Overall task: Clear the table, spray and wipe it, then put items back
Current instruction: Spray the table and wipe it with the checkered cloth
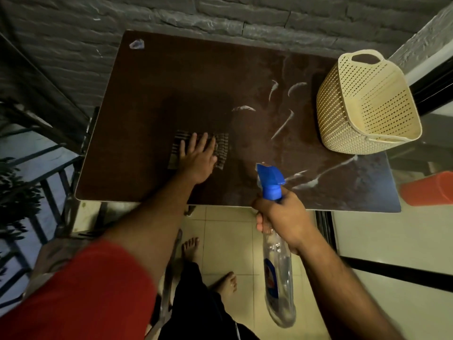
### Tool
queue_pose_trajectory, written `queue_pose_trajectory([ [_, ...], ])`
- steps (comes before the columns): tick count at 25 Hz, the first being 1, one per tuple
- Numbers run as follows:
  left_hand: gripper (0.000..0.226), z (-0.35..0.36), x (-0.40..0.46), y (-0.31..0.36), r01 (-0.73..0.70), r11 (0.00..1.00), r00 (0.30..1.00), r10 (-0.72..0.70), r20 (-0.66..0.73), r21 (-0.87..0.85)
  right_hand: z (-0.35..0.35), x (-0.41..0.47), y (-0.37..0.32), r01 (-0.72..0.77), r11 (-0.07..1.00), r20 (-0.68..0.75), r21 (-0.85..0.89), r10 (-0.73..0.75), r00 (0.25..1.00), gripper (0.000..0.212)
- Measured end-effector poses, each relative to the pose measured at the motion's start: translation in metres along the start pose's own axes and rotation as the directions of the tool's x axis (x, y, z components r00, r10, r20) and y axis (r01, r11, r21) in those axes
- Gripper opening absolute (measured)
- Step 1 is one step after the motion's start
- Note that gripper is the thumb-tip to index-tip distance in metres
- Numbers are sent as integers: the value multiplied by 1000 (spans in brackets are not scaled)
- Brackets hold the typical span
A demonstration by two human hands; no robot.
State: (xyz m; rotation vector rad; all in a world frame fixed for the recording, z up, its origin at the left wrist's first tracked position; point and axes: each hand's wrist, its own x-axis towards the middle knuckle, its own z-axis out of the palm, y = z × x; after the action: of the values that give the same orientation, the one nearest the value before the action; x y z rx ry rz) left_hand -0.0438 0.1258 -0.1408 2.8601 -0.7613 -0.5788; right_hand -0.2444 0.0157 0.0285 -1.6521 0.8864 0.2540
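**With Cloth Pressed Flat, Sprayer Held Over Worktop Edge**

While the left hand (197,159) lies spread, fingers wide, on a striped cloth (221,149) at the middle of the dark worktop (147,82), the right hand (284,220) grips the neck of a clear spray bottle (278,278). Its blue trigger head (270,180) sits above the right hand, over the near edge. White streaks (282,126) mark the surface beyond the right hand. A cream perforated basket (362,106) stands farther right, well apart from both hands.
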Motion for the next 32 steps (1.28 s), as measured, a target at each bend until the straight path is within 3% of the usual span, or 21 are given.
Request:
queue_pose_trajectory([
  [3,59,0,15,29,189,978,982,-190,-7,-86,-9,-5,11,-2,1000,-15,-9,2,1000,10],
  [5,61,15,-17,60,127,988,990,-131,-47,-83,-13,-11,14,-1,1000,-16,-21,1,1000,10],
  [9,61,43,-104,68,-166,982,986,168,-17,90,-15,-17,10,-2,1000,14,-5,2,1000,8],
  [11,58,37,-93,42,-130,988,991,132,-20,87,-14,-16,10,-14,1000,29,27,14,999,11],
  [15,59,4,-20,13,147,989,989,-146,15,-30,-17,-17,17,-21,999,6,31,21,1000,16],
  [17,60,4,-15,25,204,977,979,-203,23,-60,-18,-16,18,-29,999,1,30,29,1000,16],
  [20,61,28,-62,54,73,997,997,-73,-36,3,-16,-15,12,-26,995,21,101,24,999,14],
  [23,60,38,-91,55,-46,998,999,46,4,53,-13,-15,1,-3,993,44,115,-2,999,15],
  [32,59,6,5,53,35,999,999,-35,-1,3,-14,33,-17,-76,989,86,124,66,994,19],
])
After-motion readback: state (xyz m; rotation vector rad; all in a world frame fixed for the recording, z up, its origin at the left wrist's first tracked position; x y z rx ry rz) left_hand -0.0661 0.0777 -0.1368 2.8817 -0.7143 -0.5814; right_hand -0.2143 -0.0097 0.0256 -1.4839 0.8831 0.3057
